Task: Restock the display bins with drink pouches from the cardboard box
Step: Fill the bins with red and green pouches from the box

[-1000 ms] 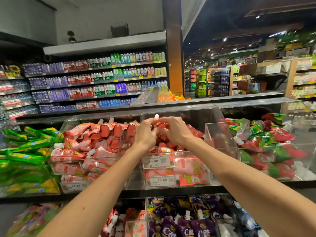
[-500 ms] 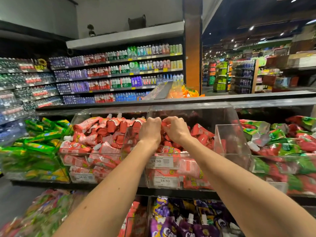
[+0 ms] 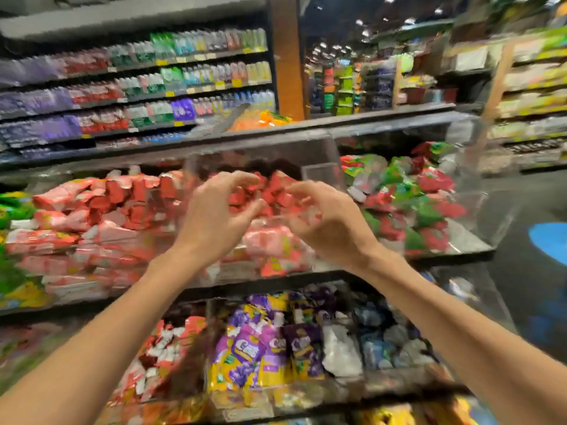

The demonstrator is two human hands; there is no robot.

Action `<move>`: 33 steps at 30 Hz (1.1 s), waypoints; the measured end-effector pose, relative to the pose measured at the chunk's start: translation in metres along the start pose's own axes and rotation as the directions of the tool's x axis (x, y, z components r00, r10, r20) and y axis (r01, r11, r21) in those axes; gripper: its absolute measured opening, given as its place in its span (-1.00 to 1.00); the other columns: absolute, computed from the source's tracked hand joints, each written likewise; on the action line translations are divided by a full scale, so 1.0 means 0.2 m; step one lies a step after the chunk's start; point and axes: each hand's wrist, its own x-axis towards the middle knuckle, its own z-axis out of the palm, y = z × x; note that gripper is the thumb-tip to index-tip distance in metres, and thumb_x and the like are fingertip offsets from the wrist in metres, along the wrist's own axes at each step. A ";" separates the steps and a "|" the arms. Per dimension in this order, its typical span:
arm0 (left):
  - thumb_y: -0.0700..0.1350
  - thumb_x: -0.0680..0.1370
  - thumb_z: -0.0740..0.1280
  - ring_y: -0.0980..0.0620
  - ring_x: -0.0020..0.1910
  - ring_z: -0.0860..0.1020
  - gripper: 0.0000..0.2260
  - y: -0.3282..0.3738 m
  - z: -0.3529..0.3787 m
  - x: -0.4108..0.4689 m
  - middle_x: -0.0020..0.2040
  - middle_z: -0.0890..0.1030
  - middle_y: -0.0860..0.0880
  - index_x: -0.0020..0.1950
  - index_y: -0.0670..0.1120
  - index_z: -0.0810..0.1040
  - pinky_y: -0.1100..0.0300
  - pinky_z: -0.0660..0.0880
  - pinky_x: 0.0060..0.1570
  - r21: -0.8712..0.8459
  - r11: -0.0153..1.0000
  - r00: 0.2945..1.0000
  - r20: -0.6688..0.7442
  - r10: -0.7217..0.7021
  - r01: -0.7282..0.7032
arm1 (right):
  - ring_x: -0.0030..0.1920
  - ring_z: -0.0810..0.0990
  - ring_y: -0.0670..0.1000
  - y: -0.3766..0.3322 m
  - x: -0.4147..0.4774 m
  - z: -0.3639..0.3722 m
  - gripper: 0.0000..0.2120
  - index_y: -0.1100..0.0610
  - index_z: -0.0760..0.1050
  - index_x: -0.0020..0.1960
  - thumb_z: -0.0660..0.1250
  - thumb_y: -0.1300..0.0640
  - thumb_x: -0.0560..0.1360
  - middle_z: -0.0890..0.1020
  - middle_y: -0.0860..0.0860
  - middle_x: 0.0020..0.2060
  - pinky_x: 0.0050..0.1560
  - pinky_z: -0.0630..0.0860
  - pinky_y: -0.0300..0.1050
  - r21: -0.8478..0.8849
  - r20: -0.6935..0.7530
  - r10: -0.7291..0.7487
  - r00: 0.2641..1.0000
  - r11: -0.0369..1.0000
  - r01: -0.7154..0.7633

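1. Hands first: the left hand [image 3: 214,219] and the right hand [image 3: 331,225] are raised side by side in front of the middle display bin [image 3: 319,176], palms turned toward each other, near but apart; both forearms reach up from the lower edge of the view.
2. Left hand: fingers curved loosely above the thumb with a wide gap between them; it has hold of nothing.
3. Right hand: fingers likewise bent and spread, thumb apart from them; it grips nothing, though motion blur softens the fingertips.
4. Task's goods: red drink pouches [image 3: 276,191] are heaped in that clear bin, just behind the 2 hands; whether any fingertip touches a pouch cannot be told through the blur.
5. Left neighbour: a second clear bin holds pink-and-red pouches [image 3: 92,210] piled high; green pouches [image 3: 12,210] lie beyond it at the far left edge.
6. Right neighbour: green-and-red pouches [image 3: 423,204] fill the bin on the other side.
7. Lower shelf: purple pouches [image 3: 254,348] sit under the middle bin, with red-and-white pouches [image 3: 165,348] to their left and pale pouches [image 3: 368,348] to their right.
8. Background: rows of bottles [image 3: 153,87] line the rear shelves; an orange pillar [image 3: 287,56] stands beside them.
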 end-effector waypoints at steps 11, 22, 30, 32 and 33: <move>0.01 0.40 0.40 -0.20 0.17 0.54 -0.56 1.01 1.27 -0.74 0.21 0.56 -0.12 0.27 0.02 0.48 -0.08 0.56 0.04 -0.371 0.805 0.719 0.374 0.586 -0.463 | -0.03 0.65 0.16 0.38 -1.83 -0.88 -0.55 0.01 0.57 0.13 0.26 -0.20 0.34 0.62 0.01 0.01 -0.20 0.62 0.08 -0.600 -0.263 0.617 0.742 0.497 -0.627; -0.02 0.57 0.30 -0.12 0.20 0.51 -0.71 2.43 2.38 -1.27 0.19 0.55 -0.04 0.29 0.00 0.48 0.06 0.42 0.04 -0.542 0.760 0.207 0.747 0.631 -0.359 | 0.36 0.42 0.00 0.81 -2.94 -1.87 -0.55 -0.01 0.40 0.41 0.27 -0.16 0.58 0.48 -0.09 0.34 0.29 0.40 -0.07 -0.297 -0.489 0.867 0.101 -0.057 -0.953; -0.03 0.54 0.39 -0.01 0.13 0.57 -0.73 2.87 3.09 -1.43 0.18 0.63 0.00 0.24 0.02 0.55 0.13 0.48 0.08 -0.321 0.945 0.086 0.942 0.326 -0.062 | 0.31 0.46 0.05 1.39 -3.25 -2.31 -0.65 0.08 0.42 0.36 0.29 0.00 0.61 0.50 0.01 0.28 0.25 0.42 -0.05 -0.124 -0.408 0.910 -0.073 -0.135 -0.983; -0.04 0.54 0.40 -0.04 0.20 0.55 -0.69 2.90 3.26 -1.46 0.21 0.60 -0.03 0.27 0.00 0.52 0.12 0.47 0.12 -0.284 0.958 0.074 0.955 0.286 -0.040 | 0.34 0.44 0.06 1.54 -3.32 -2.35 -0.62 0.08 0.39 0.40 0.28 0.00 0.62 0.47 0.02 0.32 0.30 0.43 -0.02 -0.113 -0.358 0.927 -0.115 -0.165 -0.980; -0.04 0.54 0.41 -0.07 0.23 0.53 -0.65 2.91 3.34 -1.47 0.23 0.57 -0.06 0.31 -0.01 0.49 0.11 0.45 0.14 -0.263 0.964 0.076 0.961 0.264 -0.032 | 0.36 0.43 0.06 1.61 -3.35 -2.36 -0.60 0.07 0.38 0.41 0.28 0.01 0.62 0.46 0.03 0.34 0.32 0.41 -0.01 -0.120 -0.335 0.932 -0.137 -0.186 -0.975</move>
